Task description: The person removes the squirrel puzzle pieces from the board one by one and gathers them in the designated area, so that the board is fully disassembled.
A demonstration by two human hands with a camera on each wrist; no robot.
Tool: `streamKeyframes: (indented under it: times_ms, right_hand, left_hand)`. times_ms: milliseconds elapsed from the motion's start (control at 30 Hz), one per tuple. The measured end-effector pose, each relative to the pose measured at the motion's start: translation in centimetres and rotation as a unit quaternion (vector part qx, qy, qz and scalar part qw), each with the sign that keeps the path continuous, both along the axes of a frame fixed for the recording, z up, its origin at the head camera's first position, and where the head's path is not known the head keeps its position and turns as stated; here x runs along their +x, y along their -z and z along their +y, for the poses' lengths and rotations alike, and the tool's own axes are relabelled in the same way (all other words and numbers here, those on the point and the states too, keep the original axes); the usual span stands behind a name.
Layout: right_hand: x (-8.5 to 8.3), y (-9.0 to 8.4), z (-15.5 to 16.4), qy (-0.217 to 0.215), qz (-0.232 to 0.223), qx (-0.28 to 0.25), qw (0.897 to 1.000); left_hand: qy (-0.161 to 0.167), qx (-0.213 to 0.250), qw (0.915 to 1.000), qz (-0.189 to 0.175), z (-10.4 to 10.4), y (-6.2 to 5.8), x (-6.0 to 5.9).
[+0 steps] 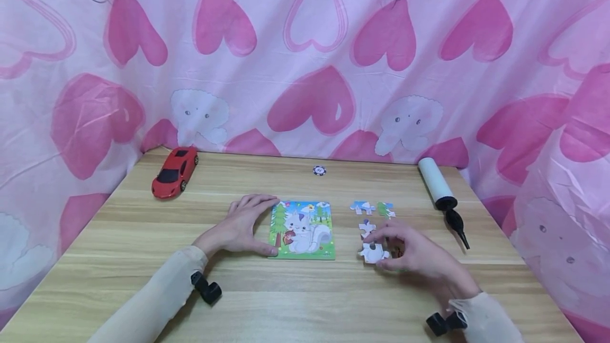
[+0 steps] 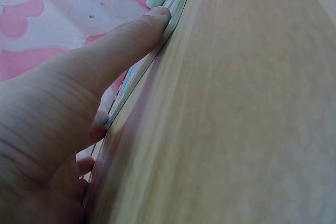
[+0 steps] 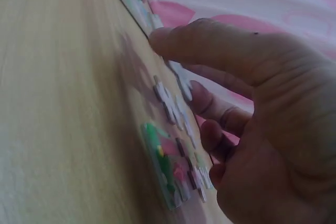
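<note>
A cat picture puzzle board (image 1: 305, 229) lies flat on the wooden table (image 1: 143, 237). My left hand (image 1: 269, 225) rests against the board's left edge, fingers fairly straight at the top corner and the thumb at the bottom corner. In the left wrist view the thumb (image 2: 131, 40) presses on the board's edge (image 2: 176, 3). My right hand (image 1: 378, 252) is to the right of the board and pinches a white, face-down puzzle piece (image 1: 370, 253) that lies on the table. In the right wrist view the index finger (image 3: 210, 40) reaches over the white piece (image 3: 167, 98).
Three loose pieces (image 1: 363, 207) (image 1: 386, 209) (image 1: 366, 226) lie beyond my right hand, and a coloured piece (image 3: 163, 166) sits under the palm. A red toy car (image 1: 175, 171) stands at the back left, a poker chip (image 1: 319, 170) at the back middle, a hand pump (image 1: 443, 189) at the right.
</note>
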State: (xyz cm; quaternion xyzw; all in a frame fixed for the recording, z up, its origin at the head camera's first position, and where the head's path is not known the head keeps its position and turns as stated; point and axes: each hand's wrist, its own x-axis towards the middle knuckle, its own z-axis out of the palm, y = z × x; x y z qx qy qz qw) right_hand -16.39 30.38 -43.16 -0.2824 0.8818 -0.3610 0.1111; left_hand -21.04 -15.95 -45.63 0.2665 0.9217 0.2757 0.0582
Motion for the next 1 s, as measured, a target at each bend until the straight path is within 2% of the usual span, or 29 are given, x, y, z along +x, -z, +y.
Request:
streamKeyframes:
  times_ms: [400, 600, 1000]
  right_hand:
    - [-0.01, 0.49, -0.04, -0.013, 0.029, 0.038, 0.999]
    - [0.28, 0.38, 0.01, 0.005, 0.024, 0.061, 0.998]
    - [0.54, 0.21, -0.05, 0.008, 0.029, 0.065, 0.997]
  left_hand:
    - [-0.002, 0.0, 1.0, 0.001, -0.06, 0.02, 0.02]
    - [-0.002, -0.002, 1.0, 0.002, 0.05, -0.07, 0.07]
    - [-0.002, -0.005, 1.0, 0.003, 0.1, -0.13, 0.06]
